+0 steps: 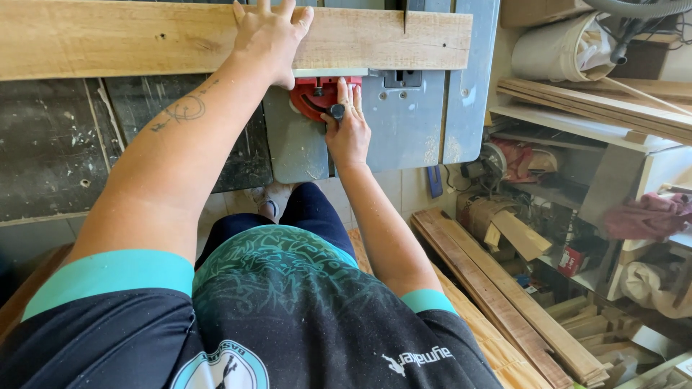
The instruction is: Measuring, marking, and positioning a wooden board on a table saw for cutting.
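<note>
**Both hands on a plank at the table saw**

A grey table saw (425,122) fills the far middle of the view, its flat top reaching to the right. To its left lies a dark, scratched work surface (50,144). A long wooden plank (130,36) lies across both, running from the far left edge to just past the saw blade (406,13), whose thin dark edge stands upright in a cut at the plank's far side, near its right end.

At the right stands a white shelf unit (613,144) crowded with timber strips, rags and a pale rolled sheet. On the floor before it, several long boards (504,295) lie stacked side by side, running from near the saw toward the near right corner.

The left hand (270,36) lies flat on top of the plank, palm down, fingers spread apart and pointing away, thumb on the near edge; it presses rather than grips. A tattoo marks that forearm.

The right hand (347,126) rests on the red mitre gauge (317,95), which sits on the saw top just against the plank's near edge. Its fingers lie close together and stretched toward the plank, with the gauge's black knob (337,111) under the thumb side; whether they clamp it I cannot tell.
</note>
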